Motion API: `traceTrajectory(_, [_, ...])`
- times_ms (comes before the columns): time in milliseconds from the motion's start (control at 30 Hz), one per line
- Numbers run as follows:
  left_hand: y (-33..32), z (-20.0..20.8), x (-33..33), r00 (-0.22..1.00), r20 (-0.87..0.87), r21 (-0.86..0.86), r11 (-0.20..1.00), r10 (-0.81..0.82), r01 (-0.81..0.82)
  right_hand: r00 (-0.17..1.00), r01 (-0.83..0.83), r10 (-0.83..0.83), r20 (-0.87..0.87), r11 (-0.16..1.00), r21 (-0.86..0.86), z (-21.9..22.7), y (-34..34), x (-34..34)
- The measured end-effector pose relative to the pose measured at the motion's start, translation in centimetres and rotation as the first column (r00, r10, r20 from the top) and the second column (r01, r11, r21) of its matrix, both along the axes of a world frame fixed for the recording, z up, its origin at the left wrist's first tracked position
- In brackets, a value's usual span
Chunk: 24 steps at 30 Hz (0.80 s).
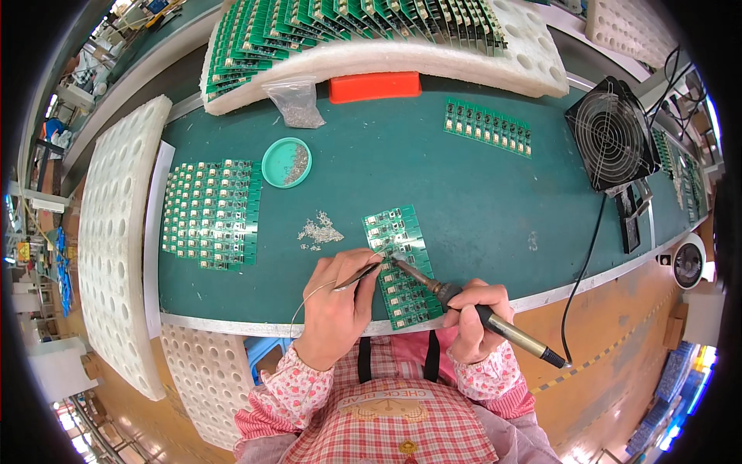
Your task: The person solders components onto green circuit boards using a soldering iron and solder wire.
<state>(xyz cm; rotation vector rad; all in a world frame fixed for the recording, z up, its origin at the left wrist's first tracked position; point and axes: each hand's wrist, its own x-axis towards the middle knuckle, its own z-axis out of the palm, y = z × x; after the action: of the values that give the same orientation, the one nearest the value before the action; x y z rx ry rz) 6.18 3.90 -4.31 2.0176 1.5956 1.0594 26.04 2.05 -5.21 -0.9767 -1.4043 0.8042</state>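
In the head view, your green circuit board panel point(403, 288) lies flat on the dark green work surface point(487, 201) straight in front of you, its near end by the table's pale edge point(309, 325). It is long and narrow, turned a little so its far end leans to your left. White, block-like components run down its left side in a column, with bare, shiny green along the right; the spot where the tools meet is partly hidden by the tools and your fingertips.

Your left hand point(334, 305) is at the panel's left edge, thumb and fingers pinched together on a thin silvery wire point(299, 309) that loops back over the hand, and on a slim, dark metal tool that looks like tweezers point(357, 276). How these sit between the fingers is too small to tell.

Your right hand point(477, 309) is curled around the dark grip of a soldering iron point(442, 291), thumb and index finger closed on it. The iron slants up and left across the panel, its tip at the board's upper half beside your left fingertips; whether the tip touches a joint, you cannot tell. To your left, near the panel, lies a loose heap of small metal parts point(319, 231).
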Motion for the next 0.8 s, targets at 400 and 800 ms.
traceTrajectory(400, [0.0,0.1,0.0,1.0,0.006,0.002,1.0,0.002,-0.002,0.995,-0.014,0.026,0.092,0.992,-0.129,0.8,0.4,-0.6])
traceTrajectory(800, [0.1,0.0,0.0,1.0,0.018,0.008,1.0,-0.01,0.01,0.942,-0.147,0.094,0.322,0.979,0.143,1.9,1.7,-0.7])
